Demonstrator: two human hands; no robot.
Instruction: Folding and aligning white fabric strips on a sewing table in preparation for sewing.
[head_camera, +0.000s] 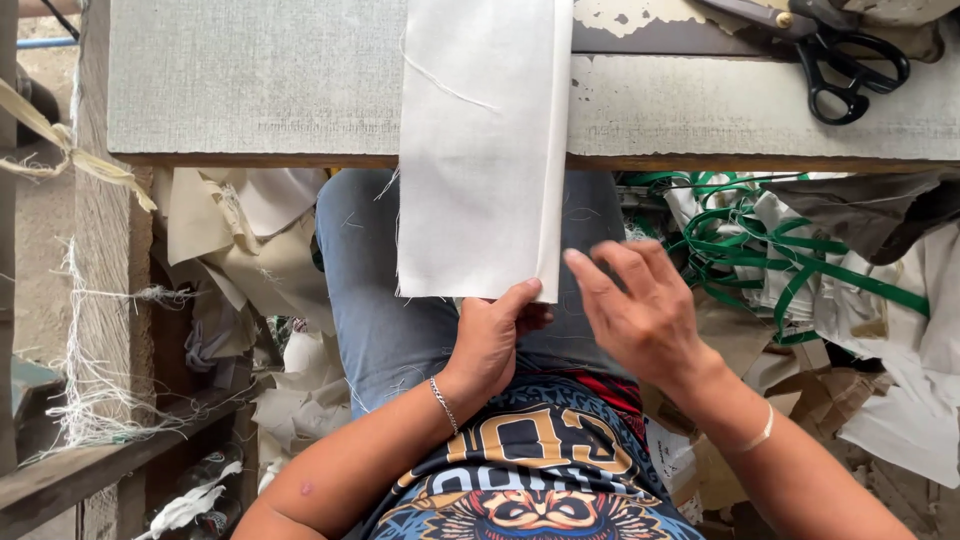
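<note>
Nearest, the person's left hand (492, 342) pinches the near edge of a folded white cloth (480, 150) that hangs off the grey table (250, 80) over their lap. Just right of it, the right hand (640, 310) hovers open, fingers spread, holding nothing. Black scissors (840, 60) lie far right on the table.

Folded white cloth (480, 150), loose threads at its edges, draped off worn grey tabletop edge, hanging over lap, lower hem pinched.
</note>
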